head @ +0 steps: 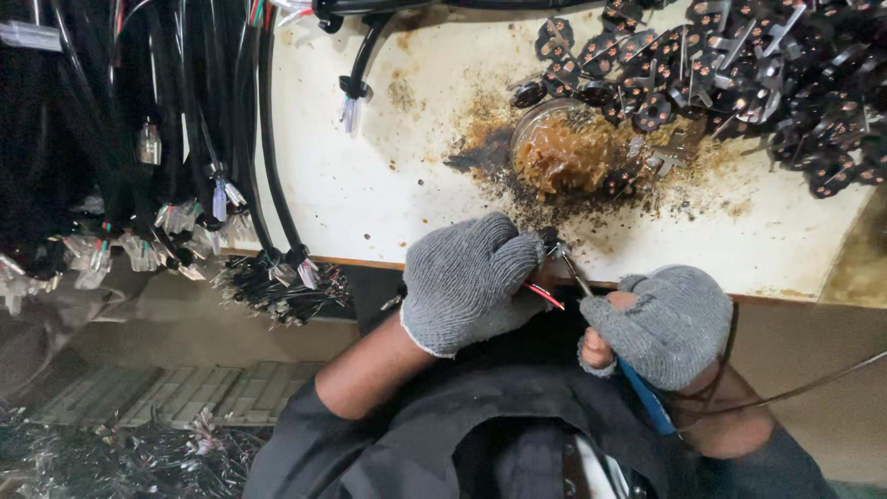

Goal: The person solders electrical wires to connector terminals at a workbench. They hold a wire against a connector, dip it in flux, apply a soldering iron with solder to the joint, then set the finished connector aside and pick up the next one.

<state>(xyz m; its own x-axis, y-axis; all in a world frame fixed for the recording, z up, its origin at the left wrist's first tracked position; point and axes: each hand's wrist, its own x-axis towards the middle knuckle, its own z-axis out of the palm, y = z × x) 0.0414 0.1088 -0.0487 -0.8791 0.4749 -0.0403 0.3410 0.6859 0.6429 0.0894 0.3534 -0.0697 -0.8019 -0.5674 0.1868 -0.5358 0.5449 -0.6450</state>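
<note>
Black cables [194,111]: hanging in a bundle over upper left of frame, stripped ends with clear connectors dangling at mid-left, likely parked there within reach.
Wire ends [277,286]: bunched at table edge, lower left of centre, short bare tips fanned out.
Table [370,185]: cream top, stained brown toward centre, filling upper middle of frame.
Left hand [467,282]: grey knit glove, clenched around a small plug part and its red wire, held just past table edge at centre, probably to steady the joint for the iron.
Plug part [551,242]: small, dark, pinched at glove fingertips, mostly hidden; shape hard to tell.
Red wire [543,295]: thin, short run showing between both gloves, running up into left fist.
Flux jar [564,148]: round, open, filled with amber-brown paste, upper centre; crumbs and dark spill all round it, kept close for dipping, by the look.
Iron [577,274]: thin metal tip slanting up to the plug part, blue handle showing lower down at lower right.
Right hand [661,323]: grey glove with open fingertips, wrapped tight on the iron like a pen, right of centre.
Plug inserts [739,65]: heap of black pieces with copper dots and metal prongs, upper right.
</note>
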